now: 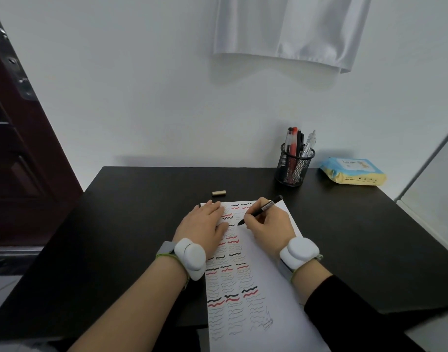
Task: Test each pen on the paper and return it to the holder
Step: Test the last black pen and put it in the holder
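Note:
A white sheet of paper (266,295) covered with rows of black and red wavy lines lies on the black table (116,237). My right hand (268,222) grips a black pen (262,209), its tip down on the paper near the top. My left hand (205,224) lies flat on the paper's upper left part, fingers straight. A black mesh pen holder (294,165) stands at the back right of the table with several pens in it, red and clear ones among them.
A small beige cap (219,193) lies on the table just beyond the paper. A blue and yellow pack of wipes (352,171) sits right of the holder. A dark door stands at the left and white cloth hangs on the wall.

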`<action>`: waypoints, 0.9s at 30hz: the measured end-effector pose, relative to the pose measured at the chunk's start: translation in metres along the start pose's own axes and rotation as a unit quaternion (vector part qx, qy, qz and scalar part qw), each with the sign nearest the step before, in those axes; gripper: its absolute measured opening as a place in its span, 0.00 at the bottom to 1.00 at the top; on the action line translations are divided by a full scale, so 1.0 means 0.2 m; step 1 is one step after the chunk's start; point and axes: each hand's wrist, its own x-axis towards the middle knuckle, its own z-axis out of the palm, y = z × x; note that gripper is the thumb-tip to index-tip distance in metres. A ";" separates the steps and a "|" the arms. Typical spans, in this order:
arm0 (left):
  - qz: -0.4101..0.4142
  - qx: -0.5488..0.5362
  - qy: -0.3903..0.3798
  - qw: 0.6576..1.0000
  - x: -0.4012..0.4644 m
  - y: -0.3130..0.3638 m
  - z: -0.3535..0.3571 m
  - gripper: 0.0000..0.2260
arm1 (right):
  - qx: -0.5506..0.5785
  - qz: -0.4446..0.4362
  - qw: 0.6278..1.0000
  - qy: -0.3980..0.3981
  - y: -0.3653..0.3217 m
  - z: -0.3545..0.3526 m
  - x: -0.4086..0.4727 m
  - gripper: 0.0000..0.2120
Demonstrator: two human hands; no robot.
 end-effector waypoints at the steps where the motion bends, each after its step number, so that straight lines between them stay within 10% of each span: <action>1: 0.000 -0.001 -0.002 1.000 0.00 0.00 0.00 0.23 | -0.001 -0.002 1.000 0.000 0.00 0.00 0.00 0.03; 27: -0.009 -0.003 -0.007 1.000 0.00 0.01 -0.01 0.23 | -0.002 0.015 1.000 0.008 -0.03 -0.02 -0.01 0.02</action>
